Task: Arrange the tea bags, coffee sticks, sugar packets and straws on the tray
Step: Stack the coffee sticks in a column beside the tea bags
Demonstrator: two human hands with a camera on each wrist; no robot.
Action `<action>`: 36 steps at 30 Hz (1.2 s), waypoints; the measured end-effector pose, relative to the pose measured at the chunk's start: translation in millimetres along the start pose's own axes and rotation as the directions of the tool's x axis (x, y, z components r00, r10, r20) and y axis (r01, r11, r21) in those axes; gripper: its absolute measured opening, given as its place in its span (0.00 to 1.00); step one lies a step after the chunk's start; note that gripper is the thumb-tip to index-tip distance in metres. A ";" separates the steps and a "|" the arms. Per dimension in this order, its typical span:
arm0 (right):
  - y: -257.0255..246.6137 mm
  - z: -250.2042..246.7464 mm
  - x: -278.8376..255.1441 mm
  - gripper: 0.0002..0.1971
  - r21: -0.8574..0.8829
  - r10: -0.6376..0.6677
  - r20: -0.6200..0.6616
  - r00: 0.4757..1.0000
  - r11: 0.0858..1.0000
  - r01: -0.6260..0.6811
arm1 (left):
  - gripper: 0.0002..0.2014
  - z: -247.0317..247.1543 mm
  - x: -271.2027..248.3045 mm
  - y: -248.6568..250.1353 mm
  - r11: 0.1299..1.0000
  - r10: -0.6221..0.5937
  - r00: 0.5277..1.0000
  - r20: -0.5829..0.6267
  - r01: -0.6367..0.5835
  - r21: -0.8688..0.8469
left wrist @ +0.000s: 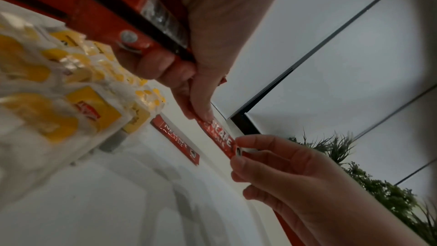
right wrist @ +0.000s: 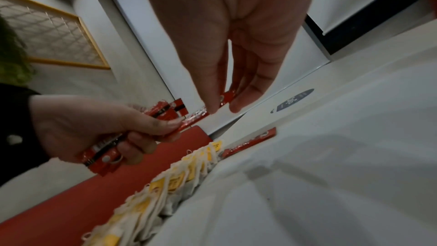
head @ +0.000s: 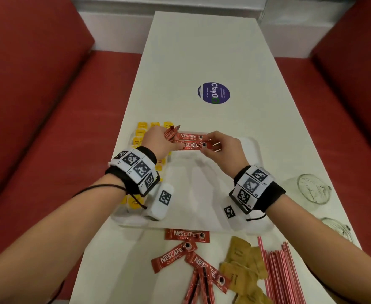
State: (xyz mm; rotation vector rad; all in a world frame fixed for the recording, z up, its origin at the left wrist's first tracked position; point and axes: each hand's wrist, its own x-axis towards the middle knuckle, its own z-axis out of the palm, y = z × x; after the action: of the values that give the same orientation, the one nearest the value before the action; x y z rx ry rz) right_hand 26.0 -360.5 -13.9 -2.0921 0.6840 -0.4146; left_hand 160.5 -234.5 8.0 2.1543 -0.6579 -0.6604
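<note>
fingers pinching coffee stick, hands level

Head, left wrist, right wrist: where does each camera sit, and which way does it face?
Head: on the head, looking down at the table and white tray; both forearms and hands show.
Left wrist: low on the left wrist, looking along the left hand past the tea bags; the right hand shows too.
Right wrist: on the right wrist, looking along the right hand towards the left hand.
Shared: every view shows the coffee stick pinched between both hands.
</note>
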 end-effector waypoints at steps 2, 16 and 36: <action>6.3 0.4 7.7 0.13 -0.071 -0.005 0.025 1.000 0.997 0.007 | 0.14 2.0 9.4 0.7 0.998 -0.010 1.000 0.024 0.008 0.061; 27.6 2.3 50.3 0.08 -0.085 0.054 0.160 0.986 0.996 -0.040 | 0.02 9.2 51.5 -7.4 0.978 0.052 0.998 0.044 -0.060 0.199; 31.7 9.8 63.4 0.10 -0.184 0.199 0.148 0.969 0.968 -0.171 | 0.05 11.0 67.6 -4.4 0.807 -0.010 0.983 0.181 -0.099 0.582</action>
State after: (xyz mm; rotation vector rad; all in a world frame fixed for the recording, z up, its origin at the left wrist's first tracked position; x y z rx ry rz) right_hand 71.4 -407.6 -42.9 -2.1680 0.8319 -0.0776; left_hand 204.0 -280.9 -17.9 2.6563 -1.1289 -0.6875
